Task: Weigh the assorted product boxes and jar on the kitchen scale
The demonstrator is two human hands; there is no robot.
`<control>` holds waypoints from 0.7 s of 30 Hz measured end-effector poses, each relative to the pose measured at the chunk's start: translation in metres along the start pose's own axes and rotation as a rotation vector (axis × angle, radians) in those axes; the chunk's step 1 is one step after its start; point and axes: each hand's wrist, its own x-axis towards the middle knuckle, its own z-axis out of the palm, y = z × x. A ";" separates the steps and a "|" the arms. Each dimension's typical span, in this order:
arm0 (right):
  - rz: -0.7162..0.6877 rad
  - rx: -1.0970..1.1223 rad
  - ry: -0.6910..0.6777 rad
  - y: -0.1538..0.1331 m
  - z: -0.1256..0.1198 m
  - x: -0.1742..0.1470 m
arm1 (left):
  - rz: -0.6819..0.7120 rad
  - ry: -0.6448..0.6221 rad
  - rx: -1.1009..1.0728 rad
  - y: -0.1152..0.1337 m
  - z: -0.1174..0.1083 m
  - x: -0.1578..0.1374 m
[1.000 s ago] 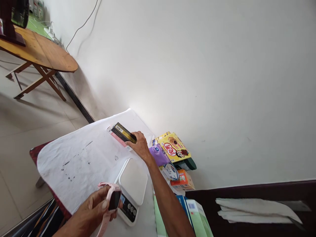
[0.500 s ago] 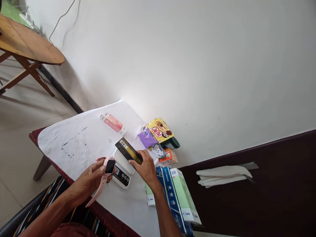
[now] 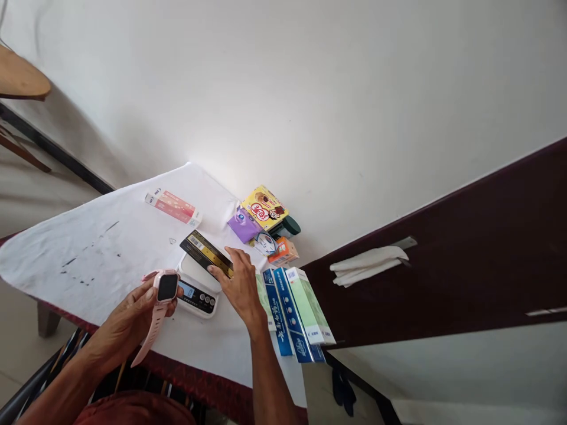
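In my left hand [image 3: 139, 302] is a pink smartwatch [image 3: 167, 287], pinched between thumb and fingers, its dark screen facing up and its strap dangling. My right hand [image 3: 241, 286] has its thumb and fingers on opposite long sides of a black and gold box [image 3: 206, 252], near the right end. That box lies over the pan of a white digital scale [image 3: 199, 275]; I cannot tell whether its weight rests there. The scale's lit display [image 3: 188, 291] shows beside the watch, its digits too small to read. A pink and white box [image 3: 173, 208] lies beyond the scale.
Along the wall sit a yellow box [image 3: 264, 208], a purple packet [image 3: 243, 225], a round-labelled pack [image 3: 266, 243], a dark green container [image 3: 290, 226] and an orange box [image 3: 283, 252]. Blue toothpaste boxes [image 3: 290, 313] and a green and white box [image 3: 311, 306] line the right edge of the white-covered table [image 3: 101, 236].
The view has swung to the right, so everything sits further left. My right hand has drawn back slightly along the black and gold box, uncovering more of its end. The watch stays in my left hand.
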 end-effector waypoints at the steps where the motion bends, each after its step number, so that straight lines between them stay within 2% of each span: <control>1: 0.026 -0.032 -0.021 -0.003 0.003 -0.002 | -0.005 0.000 0.012 0.000 -0.001 0.001; 4: 0.061 -0.095 -0.020 -0.007 0.014 -0.010 | -0.017 -0.012 0.027 -0.003 -0.008 0.002; 8: 0.034 -0.077 0.118 0.000 0.020 -0.027 | -0.004 -0.038 0.037 -0.006 -0.015 0.004; 11: 0.079 -0.098 0.276 0.018 0.012 -0.044 | 0.002 -0.027 0.062 -0.006 -0.015 0.003; 14: 0.214 -0.228 0.405 0.045 -0.004 -0.062 | 0.012 -0.006 0.052 -0.005 -0.012 0.001; 17: 0.345 -0.343 0.443 0.071 -0.015 -0.078 | 0.009 0.003 0.024 -0.003 -0.008 0.000; 21: 0.395 -0.338 0.488 0.090 -0.010 -0.094 | -0.002 -0.011 0.036 -0.002 -0.007 -0.001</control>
